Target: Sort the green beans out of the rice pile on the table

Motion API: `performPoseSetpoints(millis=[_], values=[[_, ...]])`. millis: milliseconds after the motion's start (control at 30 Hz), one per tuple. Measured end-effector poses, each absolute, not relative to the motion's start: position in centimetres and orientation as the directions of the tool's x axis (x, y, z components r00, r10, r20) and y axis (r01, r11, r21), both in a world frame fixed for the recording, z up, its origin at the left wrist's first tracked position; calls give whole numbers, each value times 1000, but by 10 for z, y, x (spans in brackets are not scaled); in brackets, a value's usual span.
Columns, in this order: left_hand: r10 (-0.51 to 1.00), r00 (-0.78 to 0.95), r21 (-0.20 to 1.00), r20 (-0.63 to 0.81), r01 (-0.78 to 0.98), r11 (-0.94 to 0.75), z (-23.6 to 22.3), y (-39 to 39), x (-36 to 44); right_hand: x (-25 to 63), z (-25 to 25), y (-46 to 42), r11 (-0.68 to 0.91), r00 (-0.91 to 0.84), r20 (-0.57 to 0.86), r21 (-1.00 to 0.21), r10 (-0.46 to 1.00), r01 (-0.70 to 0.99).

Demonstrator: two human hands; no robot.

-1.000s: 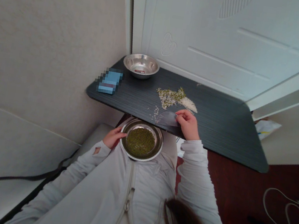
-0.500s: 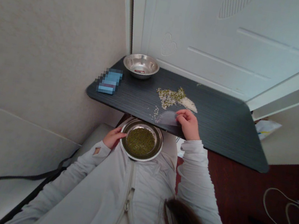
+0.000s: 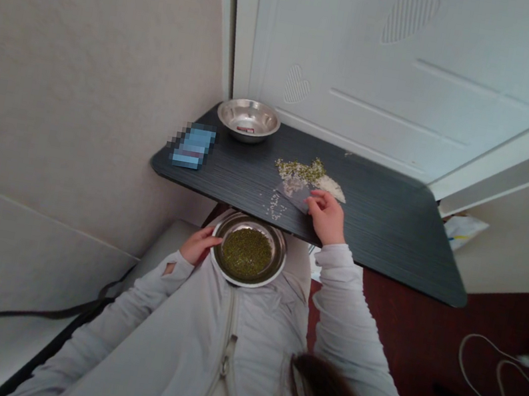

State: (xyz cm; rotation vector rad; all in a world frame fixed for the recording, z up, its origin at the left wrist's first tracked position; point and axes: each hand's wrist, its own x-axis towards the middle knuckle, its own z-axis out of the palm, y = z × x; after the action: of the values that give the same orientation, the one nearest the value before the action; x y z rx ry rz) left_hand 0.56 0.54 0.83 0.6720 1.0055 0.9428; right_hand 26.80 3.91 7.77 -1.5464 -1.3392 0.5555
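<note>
My left hand (image 3: 198, 246) grips the rim of a metal bowl (image 3: 277, 271) on my lap, thumb over the edge. Small green beans (image 3: 246, 252), probably mung beans, cover its bottom. Over the dark table, my right hand (image 3: 325, 216) pinches a thin clear plastic sheet (image 3: 299, 197) between thumb and fingers. The sheet lies across the near side of a pile of mixed white grains and green beans (image 3: 307, 170). Beside that pile is a heap of white grains (image 3: 331, 187), likely rice. Several loose white grains (image 3: 274, 205) are scattered near the table's front edge.
A second metal bowl (image 3: 248, 121) stands at the back left of the dark table (image 3: 391, 226). A blurred blue object (image 3: 194, 147) lies at the left end. Behind is a white door (image 3: 350, 50). A pale cable (image 3: 463, 360) lies on the red floor at right.
My right hand has moved the plastic sheet away from the table's front edge, up to the mixed pile. The loose white grains there are now uncovered. My left hand keeps its hold.
</note>
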Motion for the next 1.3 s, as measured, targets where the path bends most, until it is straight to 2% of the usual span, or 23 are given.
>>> performPoseSetpoints(millis=[200,533,833,1067,1300], values=[[892,218,819,-397,-355,451,10,4,7,263,78,46,87,272,268,-841,924,533],[888,220,809,-405,-367,460,10,4,5,263,77,48,83,299,272,-851,915,519],[892,225,818,-392,-359,450,7,5,4,254,76,49,140,183,299,-797,937,587],[898,222,825,-379,-359,437,7,6,4,256,80,37,170,88,252,-835,964,524],[890,224,816,-398,-357,455,4,6,3,242,88,20,168,238,263,-919,935,358]])
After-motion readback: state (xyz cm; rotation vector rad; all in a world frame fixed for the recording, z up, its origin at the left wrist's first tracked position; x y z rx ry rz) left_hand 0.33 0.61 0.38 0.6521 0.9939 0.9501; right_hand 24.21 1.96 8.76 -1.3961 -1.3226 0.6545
